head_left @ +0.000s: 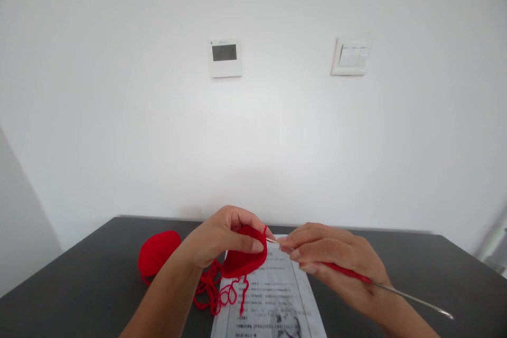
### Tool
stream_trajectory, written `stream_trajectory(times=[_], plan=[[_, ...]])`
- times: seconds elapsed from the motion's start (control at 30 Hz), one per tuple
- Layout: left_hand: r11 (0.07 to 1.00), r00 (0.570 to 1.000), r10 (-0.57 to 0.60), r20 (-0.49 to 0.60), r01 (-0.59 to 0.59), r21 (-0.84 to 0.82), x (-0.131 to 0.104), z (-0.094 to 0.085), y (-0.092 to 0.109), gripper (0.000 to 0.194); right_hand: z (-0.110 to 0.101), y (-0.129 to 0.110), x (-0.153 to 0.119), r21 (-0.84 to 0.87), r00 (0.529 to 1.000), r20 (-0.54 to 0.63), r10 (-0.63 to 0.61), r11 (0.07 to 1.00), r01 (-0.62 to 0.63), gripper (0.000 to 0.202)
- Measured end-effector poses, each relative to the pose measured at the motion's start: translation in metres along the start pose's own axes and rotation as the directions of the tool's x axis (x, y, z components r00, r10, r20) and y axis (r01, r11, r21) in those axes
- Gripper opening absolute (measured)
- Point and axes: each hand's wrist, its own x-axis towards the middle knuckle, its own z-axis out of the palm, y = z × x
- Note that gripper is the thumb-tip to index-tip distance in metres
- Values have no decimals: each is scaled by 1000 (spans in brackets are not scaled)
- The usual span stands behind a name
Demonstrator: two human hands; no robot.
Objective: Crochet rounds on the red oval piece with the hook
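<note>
My left hand pinches a piece of red crochet work between thumb and fingers, holding it above the table. In my right hand is a crochet hook with a red grip and metal ends, its rear end pointing down to the right. The hook's front tip meets the upper right edge of the crochet work, where a bit of yarn stands up. Loose red yarn lies in tangled loops below the work, and a short tail dangles over the paper.
A red ball of yarn rests on the dark table, left of my left forearm. Under my hands lies a printed sheet. On the white wall behind are a thermostat panel and a light switch.
</note>
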Motion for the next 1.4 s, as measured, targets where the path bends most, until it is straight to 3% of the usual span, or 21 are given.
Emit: stream_trajectory(times=[0.27, 0.53, 0.63, 0.83, 1.03, 1.4], plan=[[993, 994, -51, 101, 61, -97, 4, -1, 0, 16, -11, 2, -5, -80, 990, 141, -29, 996, 41, 17], [994, 986, -105, 128, 110, -30, 5, -7, -3, 12, -6, -2, 3, -84, 991, 118, -69, 993, 79, 17], [990, 978, -136, 159, 140, -14, 6, -7, -3, 13, -8, -3, 3, -90, 984, 163, -68, 992, 83, 18], [974, 940, -208, 270, 225, -31, 12, -7, -11, 18, -15, -5, -1, -6, 969, 246, -19, 1000, 21, 18], [971, 903, -216, 372, 240, -17, 12, -12, -16, 24, -11, -8, 2, 119, 974, 226, 21, 992, -49, 18], [976, 910, -217, 353, 214, 46, 10, -12, -21, 36, -12, -8, 3, 260, 963, 259, 78, 954, -147, 17]])
